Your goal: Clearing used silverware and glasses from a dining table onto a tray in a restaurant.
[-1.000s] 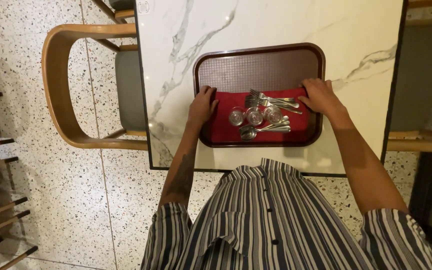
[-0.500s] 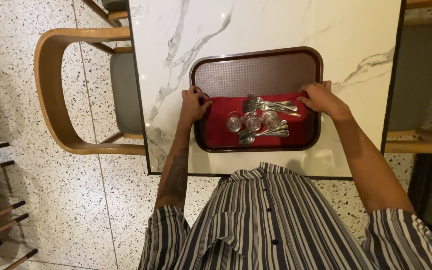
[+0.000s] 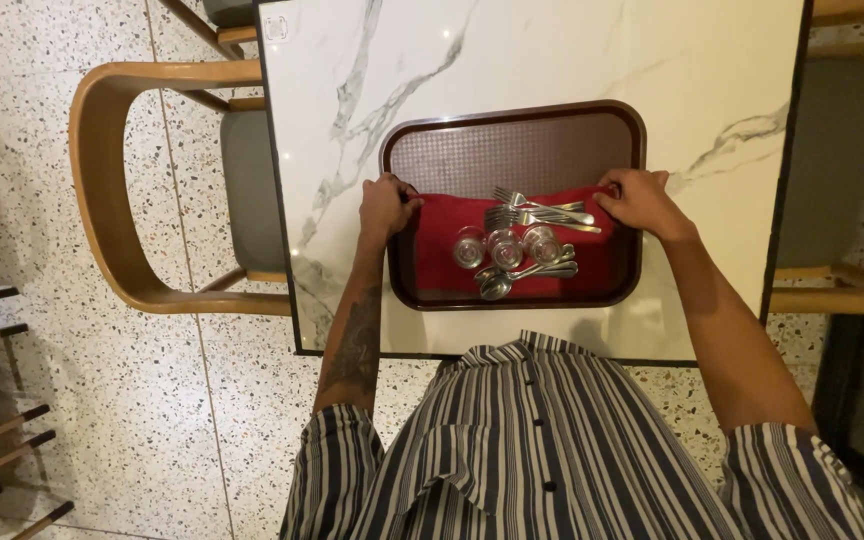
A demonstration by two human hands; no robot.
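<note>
- Left hand (image 3: 384, 207): fingers curl closed on the left rim of the brown tray (image 3: 512, 150), at the far-left corner of the red cloth (image 3: 442, 255).
- Right hand (image 3: 640, 200): fingers are bent and closed on the tray's right rim, at the far-right corner of the cloth.
- The tray rests flat on the white marble surface (image 3: 552, 50), near the edge closest to the person.
- The red cloth covers the near half of the tray; the far half is bare and textured.
- On the cloth: forks (image 3: 542, 213) lie along its far edge, tines to the left; three small clear glasses (image 3: 505, 247) stand in a row just beside them; spoons (image 3: 527, 276) lie nearest the person, bowls to the left, touching the glasses.
- A wooden chair (image 3: 112, 190) with a grey seat stands at the left side of the surface, on speckled terrazzo floor (image 3: 102, 420).
- A striped shirt (image 3: 552, 450) fills the lower frame.
</note>
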